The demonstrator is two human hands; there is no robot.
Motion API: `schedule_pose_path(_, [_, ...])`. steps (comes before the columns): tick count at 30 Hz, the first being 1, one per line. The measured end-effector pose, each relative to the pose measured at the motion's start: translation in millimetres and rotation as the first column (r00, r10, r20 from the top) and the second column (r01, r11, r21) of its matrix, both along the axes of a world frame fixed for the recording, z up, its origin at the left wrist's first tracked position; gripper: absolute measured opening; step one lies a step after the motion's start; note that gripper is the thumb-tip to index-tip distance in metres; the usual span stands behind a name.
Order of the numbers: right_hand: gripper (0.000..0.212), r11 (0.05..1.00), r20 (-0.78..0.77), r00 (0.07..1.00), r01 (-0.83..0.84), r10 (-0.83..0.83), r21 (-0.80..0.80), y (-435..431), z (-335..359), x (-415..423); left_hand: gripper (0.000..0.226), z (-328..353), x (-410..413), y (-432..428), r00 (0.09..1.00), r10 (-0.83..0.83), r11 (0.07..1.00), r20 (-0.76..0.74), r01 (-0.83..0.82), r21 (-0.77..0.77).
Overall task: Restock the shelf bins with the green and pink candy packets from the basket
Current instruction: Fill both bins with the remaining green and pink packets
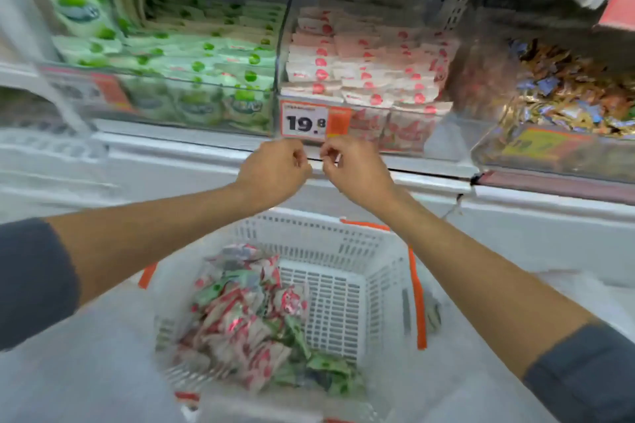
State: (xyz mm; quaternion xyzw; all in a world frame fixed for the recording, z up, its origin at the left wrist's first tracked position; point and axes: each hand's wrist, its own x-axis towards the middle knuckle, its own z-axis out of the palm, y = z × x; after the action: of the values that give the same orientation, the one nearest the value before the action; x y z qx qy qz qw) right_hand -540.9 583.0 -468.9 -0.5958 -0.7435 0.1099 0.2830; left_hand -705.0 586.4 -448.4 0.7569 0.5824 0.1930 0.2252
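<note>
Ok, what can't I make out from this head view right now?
Head view only:
Left hand and right hand: curled fingers hide whether they pinch anything.
Price tag: anything after 19.8 is covered by an orange sticker.
Green packets: print lost to blur.
Basket: near rim cut by the bottom edge.

left hand (275,172): fingers curled | right hand (355,170): fingers curled | arms outstretched, hands nearly touching

Packets (247,316) in basket (330,299); left hand (271,172), right hand (357,172) above; bins (282,45) behind
</note>
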Motion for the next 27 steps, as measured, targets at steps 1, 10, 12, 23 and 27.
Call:
schedule_pose_path(1, [0.014, 0.993, -0.002, 1.000, -0.006, 0.006, -0.117, -6.8, -23.5, -8.3, 0.021, -19.4, -16.7, -3.7, 0.998, 0.000, 0.995, -0.058, -0.006, -0.096])
schedule_pose_path(10, [0.026, 0.409, 0.250, 0.955, 0.166, 0.160, -0.897, -32.5, -220.9, -50.1, 0.020, -120.7, -73.6, -4.8, 0.889, -0.240, 0.875, -0.390, 0.024, -0.484])
schedule_pose_path(12, [0.010, 0.228, 0.188, 0.981, 0.191, -0.034, -0.955, -51.1, -256.3, -58.8, 0.020, -128.2, -70.1, -3.8, 0.880, -0.270, 0.853, -0.392, 0.030, -0.522])
schedule_pose_path(23, [0.011, 0.563, 0.044, 0.998, 0.065, -0.051, -0.824, -19.0, -209.7, -47.7, 0.034, -147.1, -61.8, 2.0, 0.894, -0.321, 0.805, -0.313, 0.083, -0.588])
schedule_pose_path(27, [0.019, 0.703, -0.156, 0.986, -0.152, 0.058, -0.695, 5.4, -101.5, -22.6, 0.054, -122.2, -42.7, -2.0, 0.968, -0.249, 0.753, 0.033, 0.215, -0.622])
